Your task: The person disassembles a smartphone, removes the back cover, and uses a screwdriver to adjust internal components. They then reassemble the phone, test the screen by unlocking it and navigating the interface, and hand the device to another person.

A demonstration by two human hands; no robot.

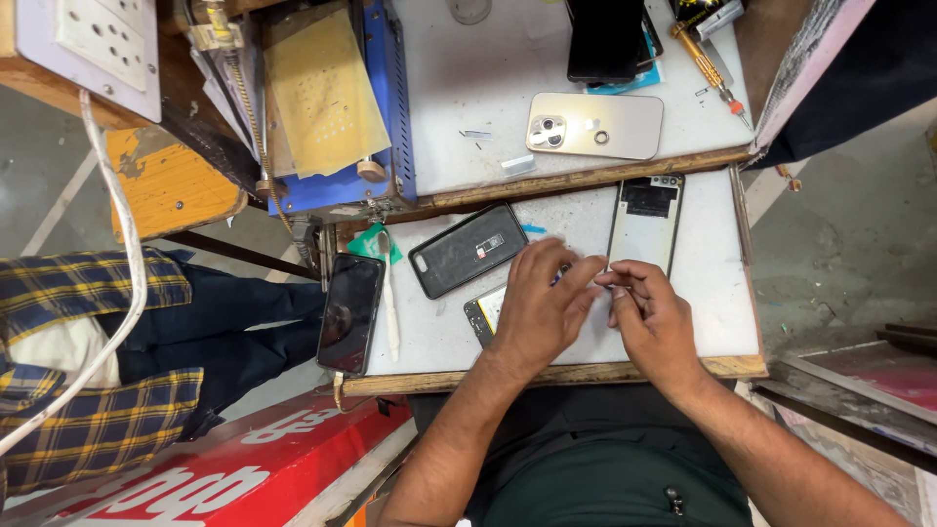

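My left hand (537, 303) lies over an opened phone body (485, 312) on the small white work board (722, 293), fingers bent down onto it. My right hand (652, 317) sits beside it, thumb and forefinger pinched together at a tiny part that I cannot make out. Both hands' fingertips meet just below a white phone frame (646, 221) lying face up. A dark phone back panel (468, 250) lies left of my left hand.
A black phone (350, 313) hangs over the board's left edge beside a white stick tool (390, 312). On the upper bench sit a gold phone back (595, 125), a black phone (605, 39), a screwdriver (714, 70) and a blue machine (337, 107). A person in a plaid shirt (88, 361) sits at left.
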